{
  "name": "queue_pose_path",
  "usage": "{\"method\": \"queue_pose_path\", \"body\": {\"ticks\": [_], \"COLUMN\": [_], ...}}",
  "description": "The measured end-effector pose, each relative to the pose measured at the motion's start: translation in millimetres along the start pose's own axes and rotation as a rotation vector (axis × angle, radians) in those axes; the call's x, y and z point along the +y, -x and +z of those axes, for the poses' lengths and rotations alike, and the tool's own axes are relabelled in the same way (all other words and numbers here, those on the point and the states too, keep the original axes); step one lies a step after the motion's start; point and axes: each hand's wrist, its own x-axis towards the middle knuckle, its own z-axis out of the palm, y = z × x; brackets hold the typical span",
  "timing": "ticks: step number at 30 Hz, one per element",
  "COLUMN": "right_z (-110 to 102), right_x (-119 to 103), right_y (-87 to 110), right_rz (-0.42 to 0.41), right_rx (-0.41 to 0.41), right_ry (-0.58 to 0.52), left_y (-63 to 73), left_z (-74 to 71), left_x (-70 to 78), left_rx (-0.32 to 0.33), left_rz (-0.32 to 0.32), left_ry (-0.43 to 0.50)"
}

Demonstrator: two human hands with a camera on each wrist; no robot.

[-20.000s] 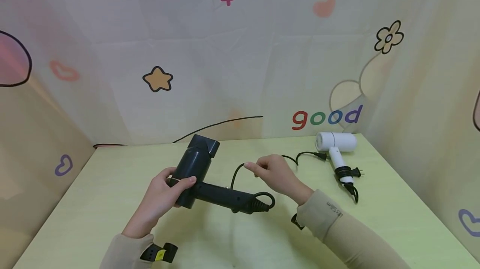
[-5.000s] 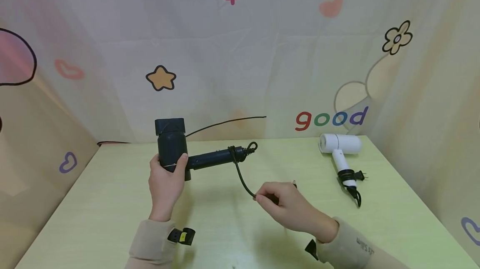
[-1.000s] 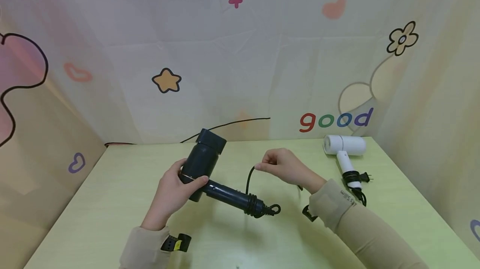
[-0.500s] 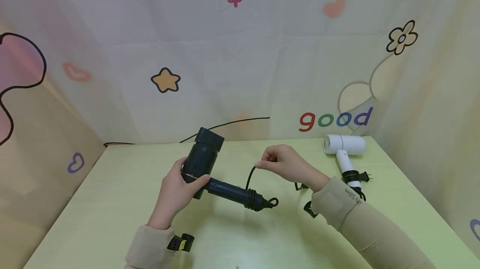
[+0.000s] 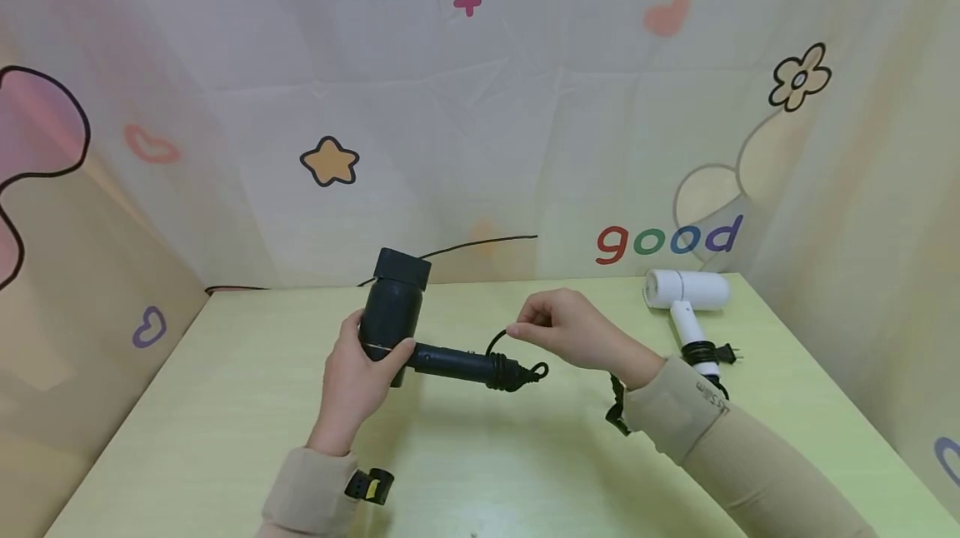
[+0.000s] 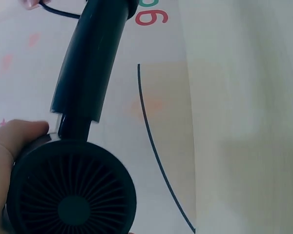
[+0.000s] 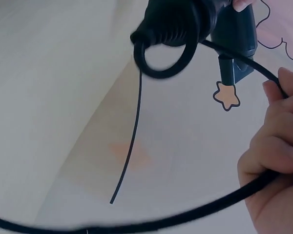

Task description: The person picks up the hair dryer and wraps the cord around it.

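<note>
My left hand (image 5: 356, 384) grips the body of a black hair dryer (image 5: 393, 313) above the table, thumb across the front near the joint with the handle. In the left wrist view the dryer's round ribbed end (image 6: 102, 195) faces the camera. Several turns of the black cord (image 5: 497, 340) wrap the lower handle, and a small loop stands at its tip. My right hand (image 5: 573, 328) pinches the cord just right of those turns. From the right wrist view, the cord (image 7: 244, 59) runs taut into the fingers, then leaves the palm in a long slack curve.
A white hair dryer (image 5: 690, 291) lies at the back right of the pale table (image 5: 225, 405), its black cord wound round the handle and its plug (image 5: 727, 354) sticking out. A printed curtain (image 5: 420, 105) closes off the back and sides.
Over twenty seconds the cord has gained several turns round the handle, and its free end has left the white dryer's side. In the last second the black dryer's handle has swung up nearer level.
</note>
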Motion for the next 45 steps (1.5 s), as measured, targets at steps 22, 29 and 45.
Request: {"method": "queue_pose_path", "body": {"ticks": [22,29,45], "right_z": [9.5,12.4,25.5], "right_x": [-13.3,-18.7,-22.9], "right_y": [20.8,23.2,28.0], "right_rz": [0.031,0.002,-0.118], "right_rx": [0.109,0.144,0.233], "right_ry": [0.0,0.008,0.148], "left_y": [-10.3,-12.9,-13.3], "left_z": [14.3,13.5,7.4], "left_x": [10.6,12.4,19.5], "left_rx": [0.169,0.189,0.25], "left_rz": [0.022,0.01,-0.002], "left_ry": [0.133,0.161,0.215]}}
